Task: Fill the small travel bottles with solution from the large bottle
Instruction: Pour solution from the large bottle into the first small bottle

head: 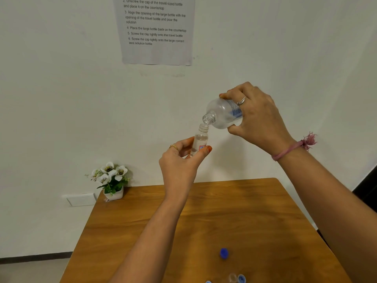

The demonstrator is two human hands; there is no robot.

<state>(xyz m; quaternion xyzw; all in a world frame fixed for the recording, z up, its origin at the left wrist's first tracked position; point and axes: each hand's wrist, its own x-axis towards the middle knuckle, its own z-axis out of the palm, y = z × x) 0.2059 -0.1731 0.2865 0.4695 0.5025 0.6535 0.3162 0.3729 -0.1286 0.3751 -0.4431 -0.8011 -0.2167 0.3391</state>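
Note:
My right hand (258, 117) grips the large clear bottle (221, 116), uncapped and tipped down to the left, high above the table. Its mouth sits just above and touching the open neck of a small clear travel bottle (201, 137). My left hand (180, 160) pinches that small bottle near its base between thumb and fingers and holds it almost upright. Clear liquid shows inside both bottles. A blue cap (224, 253) lies on the wooden table (163, 221) below.
At the table's near edge stand a small clear piece (232, 278) and another blue cap (242, 279), with a third blue bit (208, 281) at the frame edge. A white pot of flowers (111, 181) stands at the far left corner. An instruction sheet (156, 29) hangs on the wall.

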